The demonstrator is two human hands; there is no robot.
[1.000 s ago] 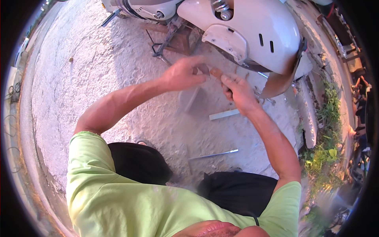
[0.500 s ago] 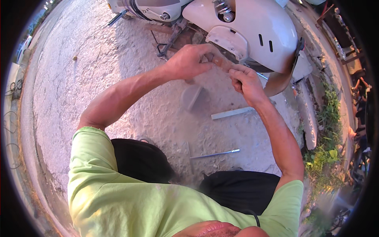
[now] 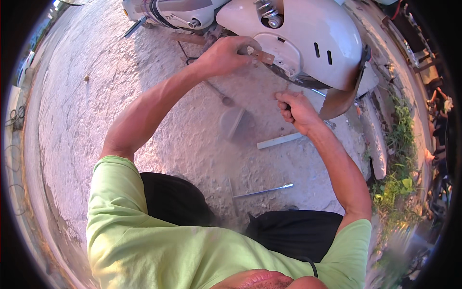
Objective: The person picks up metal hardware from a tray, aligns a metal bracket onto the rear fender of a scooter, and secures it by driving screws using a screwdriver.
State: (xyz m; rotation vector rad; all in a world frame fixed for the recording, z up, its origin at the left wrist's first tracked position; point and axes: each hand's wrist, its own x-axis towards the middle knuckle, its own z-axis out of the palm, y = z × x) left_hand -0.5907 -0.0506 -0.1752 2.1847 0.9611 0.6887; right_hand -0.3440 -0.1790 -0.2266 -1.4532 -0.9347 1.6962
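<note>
My left hand (image 3: 225, 58) is closed on a small flat reddish-brown block (image 3: 263, 57), whose end sticks out to the right past the fingers. A pale bit shows between thumb and forefinger. The block is held in front of the white scooter's rounded fender (image 3: 301, 33), by a pale bracket plate (image 3: 284, 53); whether they touch I cannot tell. Lower and to the right, my right hand (image 3: 297, 110) is apart from the block, fingers curled and the thumb pressed to the forefinger. What that pinch holds, if anything, is too small to make out.
On the rough concrete lie a T-handle wrench (image 3: 263, 190) between my knees, a pale flat bar (image 3: 279, 140) and a blurred round grey piece (image 3: 236, 124). A coil spring (image 3: 267, 12) shows in the fender's opening. Weeds (image 3: 399, 178) grow along the right edge.
My right hand has come away from the block and moved slightly down. The left hand has shifted up and left, keeping the block.
</note>
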